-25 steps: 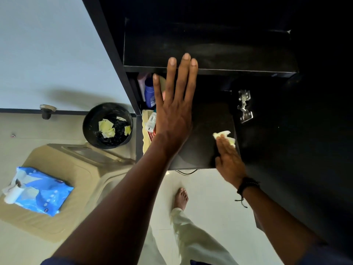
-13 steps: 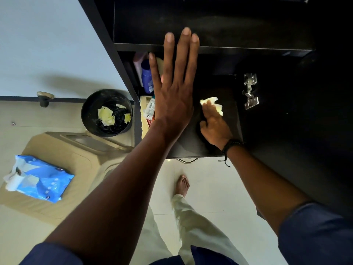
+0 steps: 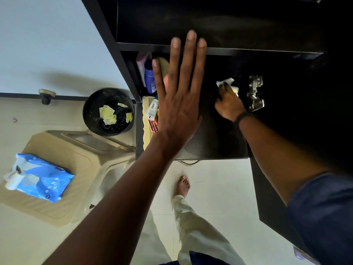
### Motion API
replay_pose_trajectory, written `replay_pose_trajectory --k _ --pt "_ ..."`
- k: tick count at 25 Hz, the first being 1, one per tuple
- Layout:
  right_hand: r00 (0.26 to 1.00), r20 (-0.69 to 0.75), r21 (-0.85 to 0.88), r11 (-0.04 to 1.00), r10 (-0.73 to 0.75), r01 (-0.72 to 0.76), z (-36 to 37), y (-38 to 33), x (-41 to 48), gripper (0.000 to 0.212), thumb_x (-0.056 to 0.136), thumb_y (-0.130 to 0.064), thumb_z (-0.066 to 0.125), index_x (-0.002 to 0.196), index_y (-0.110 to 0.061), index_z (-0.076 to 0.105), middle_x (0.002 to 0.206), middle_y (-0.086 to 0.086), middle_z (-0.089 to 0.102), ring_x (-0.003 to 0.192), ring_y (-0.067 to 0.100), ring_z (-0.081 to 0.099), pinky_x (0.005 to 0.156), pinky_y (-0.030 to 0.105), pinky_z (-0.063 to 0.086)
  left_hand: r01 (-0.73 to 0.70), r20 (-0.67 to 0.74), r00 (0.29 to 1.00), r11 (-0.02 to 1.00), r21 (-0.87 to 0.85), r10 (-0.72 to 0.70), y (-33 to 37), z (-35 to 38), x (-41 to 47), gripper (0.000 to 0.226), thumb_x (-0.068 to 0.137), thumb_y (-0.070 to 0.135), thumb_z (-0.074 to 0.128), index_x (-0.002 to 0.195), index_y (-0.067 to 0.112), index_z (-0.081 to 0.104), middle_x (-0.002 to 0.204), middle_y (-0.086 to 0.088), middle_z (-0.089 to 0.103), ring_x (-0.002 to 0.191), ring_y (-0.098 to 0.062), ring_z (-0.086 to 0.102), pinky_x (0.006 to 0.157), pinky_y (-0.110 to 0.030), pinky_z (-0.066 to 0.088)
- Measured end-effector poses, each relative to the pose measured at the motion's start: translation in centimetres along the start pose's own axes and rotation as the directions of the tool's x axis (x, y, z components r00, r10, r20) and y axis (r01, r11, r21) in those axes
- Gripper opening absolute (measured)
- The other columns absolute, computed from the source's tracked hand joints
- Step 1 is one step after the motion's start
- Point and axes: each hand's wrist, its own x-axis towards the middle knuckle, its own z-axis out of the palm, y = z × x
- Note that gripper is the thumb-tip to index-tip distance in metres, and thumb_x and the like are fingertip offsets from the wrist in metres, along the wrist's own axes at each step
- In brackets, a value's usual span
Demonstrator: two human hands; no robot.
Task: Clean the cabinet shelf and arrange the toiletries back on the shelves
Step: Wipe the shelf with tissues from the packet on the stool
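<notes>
Right hand pinches a wipe onto the shelf, centre-right, apparently scrubbing. Left hand, grip released, spreads flat, shielding toiletries.

Black shelf, toiletries crowded left.

Toiletries on black shelf

Left hand spread flat, fingers reaching past the upper shelf edge; right hand pressing a crumpled wipe onto the lower shelf, beside the hinge.
</notes>
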Motion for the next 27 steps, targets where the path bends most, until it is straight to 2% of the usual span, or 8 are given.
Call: replay_pose_trajectory --k 3,7,10,13,17,20,24,27 --pt "0.984 0.128 0.059 0.991 -0.127 0.120 1.1 -4.1 3.1 0.060 0.093 -0.010 0.046 0.149 -0.016 0.027 0.159 0.005 0.018 0.146 0.019 0.016 0.116 0.025 0.013 -0.052 0.207 0.977 0.998 -0.026 0.056 -0.3 0.0 -2.9 0.095 0.070 0.004 0.057 0.153 0.014 0.010 0.160 -0.014 0.007 0.148 -0.032 0.004 0.118 -0.055 0.008" --pt "0.965 0.134 0.122 0.970 -0.225 0.209 1.5 -3.8 -0.1 0.069 0.086 0.001 0.042 0.149 -0.026 0.028 0.158 -0.004 0.022 0.145 0.015 0.021 0.117 0.024 0.017 -0.064 0.461 0.882 0.994 -0.090 0.098 -2.0 0.9 -5.6 0.096 0.071 0.006 0.059 0.153 0.010 0.008 0.161 -0.013 0.001 0.148 -0.029 -0.004 0.120 -0.050 0.004" --pt "0.988 0.031 0.033 0.988 -0.149 0.148 -0.2 0.2 -0.5 0.072 0.082 0.003 0.044 0.148 -0.022 0.030 0.158 0.003 0.024 0.144 0.023 0.025 0.120 0.034 0.019 -0.080 0.529 0.839 0.991 -0.109 0.126 -2.6 1.5 -6.9 0.087 0.077 0.009 0.056 0.152 0.007 0.012 0.160 -0.013 0.006 0.148 -0.029 -0.001 0.120 -0.050 0.004" --pt "0.993 0.100 -0.008 0.998 -0.056 0.057 -0.4 -1.0 1.9 0.064 0.089 -0.002 0.044 0.150 -0.013 0.024 0.159 0.008 0.015 0.147 0.023 0.016 0.121 0.035 0.012 -0.074 0.586 0.799 0.989 -0.125 0.134 -2.9 2.2 -8.0 0.084 0.083 0.013 0.054 0.153 0.009 0.008 0.161 -0.011 -0.001 0.148 -0.027 -0.007 0.120 -0.048 0.000" --pt "0.957 0.204 0.143 0.974 -0.205 0.178 1.7 -5.4 1.3 0.064 0.092 -0.005 0.043 0.151 -0.020 0.022 0.160 0.001 0.012 0.147 0.015 0.013 0.119 0.027 0.010 -0.055 0.634 0.762 0.989 -0.139 0.131 -2.6 2.4 -9.2 0.082 0.086 0.015 0.052 0.153 0.012 0.006 0.161 -0.011 -0.006 0.148 -0.027 -0.011 0.119 -0.045 -0.005" --pt "0.980 0.014 0.107 0.975 -0.197 0.195 2.9 -1.8 -3.5 0.068 0.082 0.005 0.042 0.147 -0.011 0.031 0.156 0.012 0.026 0.145 0.026 0.023 0.119 0.037 0.018 -0.008 0.659 0.745 0.990 -0.144 0.102 -3.0 2.4 -10.6 0.081 0.087 0.016 0.050 0.153 0.013 0.004 0.161 -0.011 -0.007 0.148 -0.027 -0.011 0.120 -0.045 -0.002" --pt "0.974 -0.187 0.077 0.991 0.124 -0.112 4.5 3.5 -10.8 0.062 0.085 -0.001 0.041 0.146 -0.004 0.030 0.153 0.019 0.029 0.141 0.035 0.028 0.118 0.040 0.026 0.052 0.650 0.757 0.985 -0.163 0.067 -2.7 2.6 -12.8 0.082 0.085 0.014 0.052 0.153 0.011 0.008 0.161 -0.011 -0.003 0.148 -0.027 -0.009 0.121 -0.045 0.002" --pt "0.965 -0.255 0.102 0.994 0.053 -0.028 7.3 1.0 -14.5 0.054 0.088 -0.012 0.032 0.140 0.001 0.041 0.145 0.020 0.041 0.137 0.035 0.038 0.116 0.041 0.028 0.130 0.621 0.783 0.969 -0.209 0.029 -1.8 2.4 -15.3 0.079 0.083 0.007 0.051 0.152 0.010 0.013 0.161 -0.011 0.002 0.148 -0.026 -0.004 0.121 -0.047 0.007"
